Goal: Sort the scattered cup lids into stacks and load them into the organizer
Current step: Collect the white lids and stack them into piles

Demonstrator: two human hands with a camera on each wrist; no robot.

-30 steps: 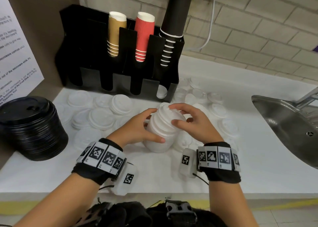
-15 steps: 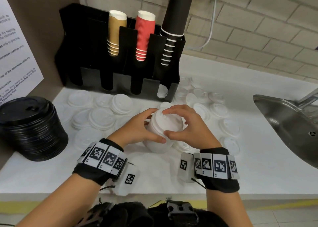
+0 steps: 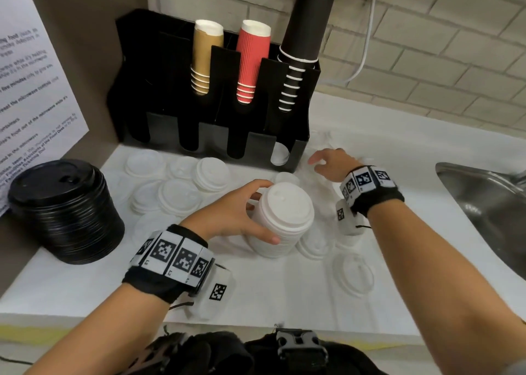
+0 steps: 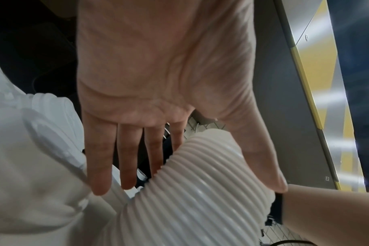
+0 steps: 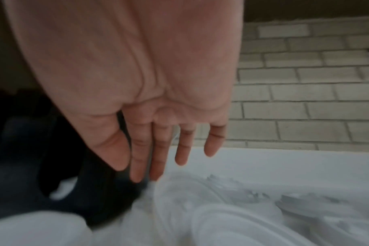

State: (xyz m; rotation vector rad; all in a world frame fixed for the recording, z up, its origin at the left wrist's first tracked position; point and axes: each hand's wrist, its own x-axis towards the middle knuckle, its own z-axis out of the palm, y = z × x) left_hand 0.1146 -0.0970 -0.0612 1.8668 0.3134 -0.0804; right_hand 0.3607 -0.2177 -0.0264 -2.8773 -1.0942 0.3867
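Note:
A tall stack of white lids (image 3: 281, 218) stands on the white counter (image 3: 284, 295). My left hand (image 3: 262, 212) grips it, thumb on the near side and fingers behind. The left wrist view shows the ribbed stack (image 4: 200, 199) between thumb and fingers of that hand (image 4: 192, 183). My right hand (image 3: 318, 161) is open, fingers stretched over loose lids (image 3: 310, 172) by the right front corner of the black organizer (image 3: 199, 112). In the blurred right wrist view its fingers (image 5: 158, 163) hover just above the lids (image 5: 221, 208). More white lids (image 3: 176, 195) lie scattered left of the stack.
The organizer holds tan (image 3: 203, 58), red (image 3: 252, 61) and black (image 3: 301, 41) cup stacks, with one white lid (image 3: 280, 154) in its rightmost slot. A stack of black lids (image 3: 65, 212) stands at the left. A steel sink (image 3: 489, 212) is at the right. Clear lids (image 3: 353, 275) lie near the front.
My right hand let go of the top of the white stack and moved back and right toward the lids beside the organizer. The left hand still holds the stack.

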